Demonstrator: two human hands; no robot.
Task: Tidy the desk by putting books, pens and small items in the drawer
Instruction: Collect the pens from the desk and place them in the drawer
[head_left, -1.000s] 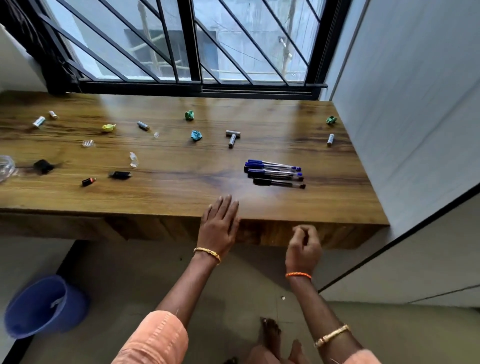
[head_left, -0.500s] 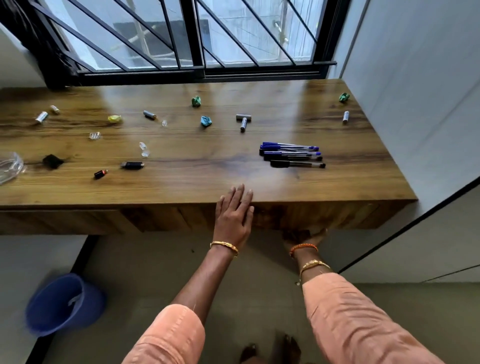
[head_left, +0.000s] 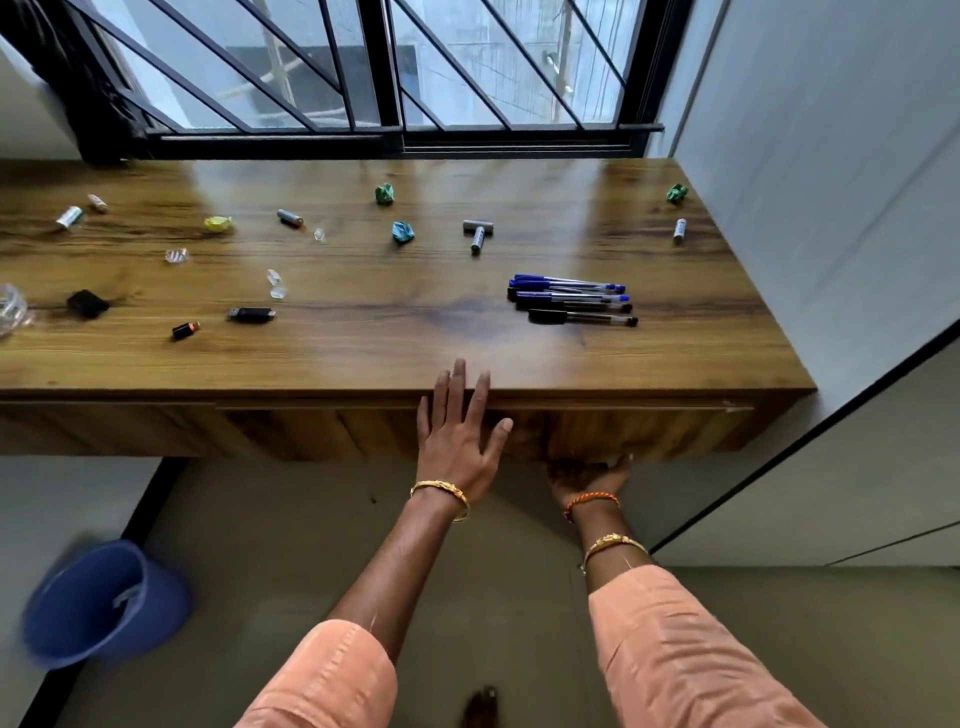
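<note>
Several blue and black pens (head_left: 571, 300) lie side by side on the right of the wooden desk (head_left: 363, 358). Batteries (head_left: 478, 236), crumpled paper balls (head_left: 402, 232), a black USB stick (head_left: 252, 314) and other small bits are scattered over the top. The drawer front (head_left: 311, 431) under the desk edge looks shut. My left hand (head_left: 460, 436) lies flat with straight fingers against the desk's front edge and the drawer front. My right hand (head_left: 589, 475) reaches under the drawer's lower edge, and its fingers are hidden there.
A blue bucket (head_left: 104, 603) stands on the floor at the lower left. A clear glass dish (head_left: 8, 309) sits at the desk's left edge. A white cabinet wall (head_left: 831, 208) closes off the right side, and a barred window (head_left: 384, 78) runs behind the desk.
My right hand dropped from a loose fist in front of the desk edge to beneath the drawer front. My left hand stayed on the front edge. The view moved closer.
</note>
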